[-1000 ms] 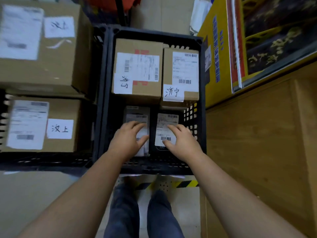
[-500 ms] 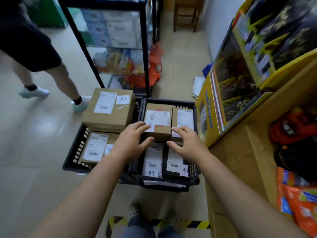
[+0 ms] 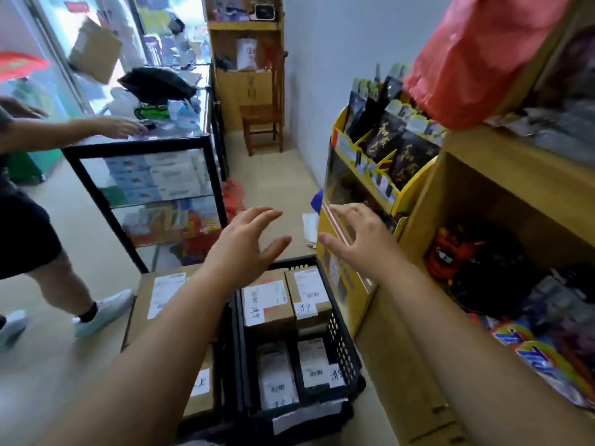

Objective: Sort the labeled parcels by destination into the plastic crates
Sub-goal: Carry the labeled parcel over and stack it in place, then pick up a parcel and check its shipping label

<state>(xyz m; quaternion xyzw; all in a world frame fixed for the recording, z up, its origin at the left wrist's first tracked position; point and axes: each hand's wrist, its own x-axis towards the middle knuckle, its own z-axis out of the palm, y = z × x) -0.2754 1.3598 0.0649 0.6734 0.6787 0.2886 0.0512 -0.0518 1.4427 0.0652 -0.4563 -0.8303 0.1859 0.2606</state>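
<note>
A black plastic crate (image 3: 342, 346) on the floor holds two brown labelled boxes (image 3: 269, 300) at its far end and two dark flat parcels (image 3: 277, 375) with white labels at its near end. To its left a second crate, mostly hidden by my left arm, carries larger brown cartons (image 3: 161, 294). My left hand (image 3: 246, 241) and my right hand (image 3: 360, 239) hover in the air above and beyond the crates, fingers spread, holding nothing.
A yellow display stand (image 3: 351, 278) with dark packets presses against the right crate's side. Wooden shelving (image 3: 483, 194) with snacks fills the right. A glass counter (image 3: 151, 175) stands left, with another person (image 3: 35, 220) reaching onto it. A wooden chair (image 3: 262, 123) is at the back.
Both hands left the flat parcels in the right crate and rose, empty, above the crates. The view tilted up from the crates to the room.
</note>
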